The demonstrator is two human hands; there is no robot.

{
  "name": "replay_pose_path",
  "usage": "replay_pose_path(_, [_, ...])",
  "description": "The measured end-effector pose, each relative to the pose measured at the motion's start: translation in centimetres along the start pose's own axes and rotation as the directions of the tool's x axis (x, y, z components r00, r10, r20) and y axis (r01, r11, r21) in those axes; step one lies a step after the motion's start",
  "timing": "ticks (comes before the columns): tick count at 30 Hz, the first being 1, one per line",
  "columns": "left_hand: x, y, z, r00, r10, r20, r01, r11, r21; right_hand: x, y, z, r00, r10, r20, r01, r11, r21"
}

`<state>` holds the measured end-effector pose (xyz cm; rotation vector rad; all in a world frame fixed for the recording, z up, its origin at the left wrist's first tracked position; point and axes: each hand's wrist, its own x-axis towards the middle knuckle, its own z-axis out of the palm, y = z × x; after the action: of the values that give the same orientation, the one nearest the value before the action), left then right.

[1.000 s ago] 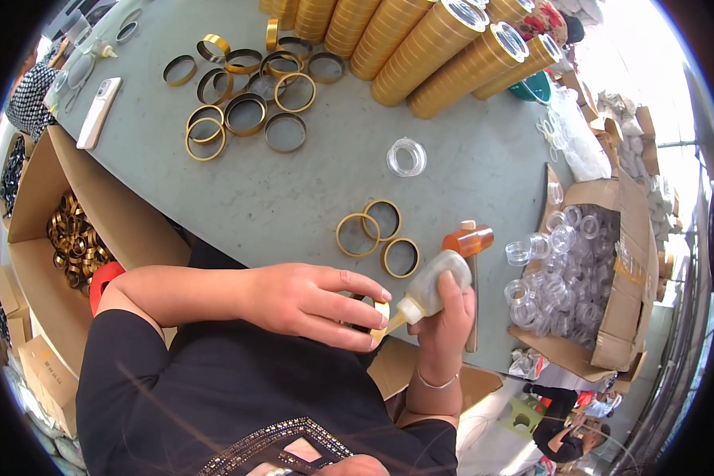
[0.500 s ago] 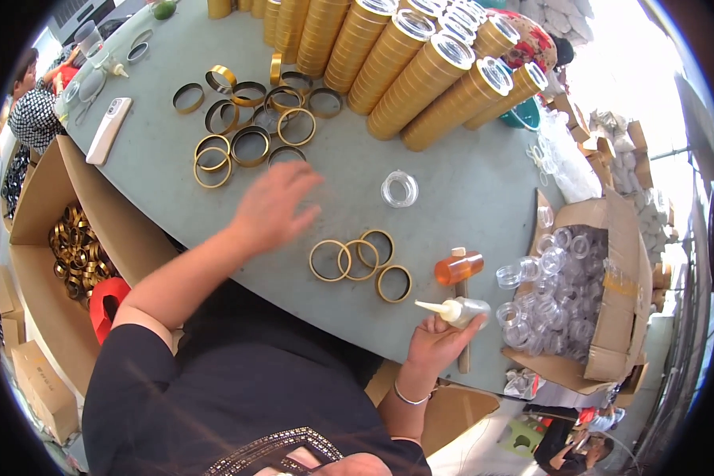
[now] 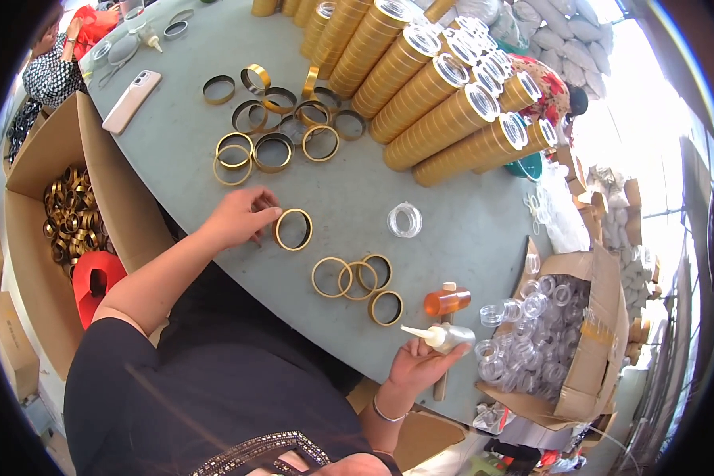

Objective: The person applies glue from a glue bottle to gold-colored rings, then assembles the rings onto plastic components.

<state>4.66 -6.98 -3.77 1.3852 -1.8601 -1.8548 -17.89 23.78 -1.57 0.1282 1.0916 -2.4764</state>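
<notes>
From my distance I see the surface [image 3: 468, 218] with gold tubes [image 3: 444, 127] at the back. The right hand [image 3: 416, 366] is closed around a bottle [image 3: 454, 340]; too strong squeezing could make it drip. The left hand [image 3: 242, 216], half curled, pinches a gold ring [image 3: 308, 234] by its edge, near the surface's front; this ring could slip if the fingers loosen

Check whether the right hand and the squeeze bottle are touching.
Touching: the head view shows the right hand gripping the squeeze bottle, with no gap between them.
</notes>
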Motion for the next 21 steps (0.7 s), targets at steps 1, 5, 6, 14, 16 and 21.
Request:
replay_pose_path(1, [-0.2,-0.2,0.1,1.000,-0.001,-0.002,0.001,1.000,-0.004,-0.1,0.0,0.7,0.999,-0.033,0.006,0.033,0.999,-0.025])
replay_pose_path(5, [-0.9,0.8,0.4,0.807,0.587,-0.057,-0.425,0.645,0.635,-0.5,0.9,1.7,0.985,-0.170,0.033,0.173,0.979,-0.103])
replay_pose_path(6, [-0.9,1.3,0.4,0.829,0.558,0.033,-0.471,0.664,0.581,-0.7,1.0,1.9,0.984,-0.176,0.033,0.178,0.978,-0.106])
replay_pose_path(14, [0.5,0.3,0.2,0.834,0.542,0.101,-0.454,0.572,0.683,-1.5,0.9,1.8,0.889,-0.369,0.271,0.428,0.879,-0.208])
replay_pose_path(16, [-0.4,0.8,0.3,0.810,0.569,0.142,-0.494,0.531,0.688,-1.5,0.8,1.5,0.874,-0.382,0.301,0.458,0.855,-0.242])
replay_pose_path(21, [0.1,0.0,0.4,0.826,0.524,0.209,-0.509,0.532,0.677,-2.3,1.2,4.0,0.797,-0.487,0.356,0.596,0.728,-0.339])
